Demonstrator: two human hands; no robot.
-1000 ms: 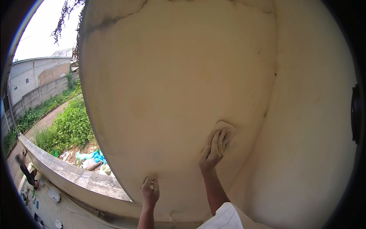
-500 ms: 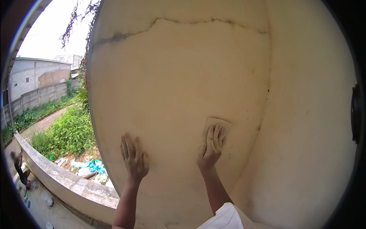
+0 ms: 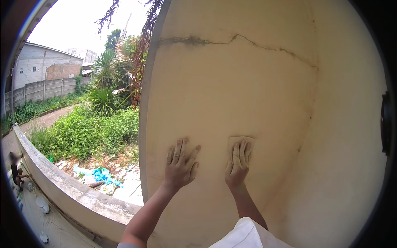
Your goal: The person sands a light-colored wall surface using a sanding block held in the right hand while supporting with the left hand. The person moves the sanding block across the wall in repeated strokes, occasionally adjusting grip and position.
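A cream plastered wall [image 3: 231,95] fills the middle and right of the view, with a long dark crack near its top. My left hand [image 3: 180,165] lies flat on the wall, fingers spread and dusted pale. To its right my right hand [image 3: 238,159] presses a pale, square pad [image 3: 244,138] against the wall, its dusty fingers together over the pad and covering most of it.
At the left, a low concrete parapet [image 3: 74,182] borders weeds, scattered rubbish [image 3: 101,174] and a path, with a fence and building beyond. Another person [image 3: 16,171] in dark clothing is at the lower left edge, beside a pale sheet [image 3: 58,219] with several small objects.
My left hand has risen and spread from a curled pose to flat on the wall. My right hand with the pad has turned more upright. The view has swung left, showing more greenery.
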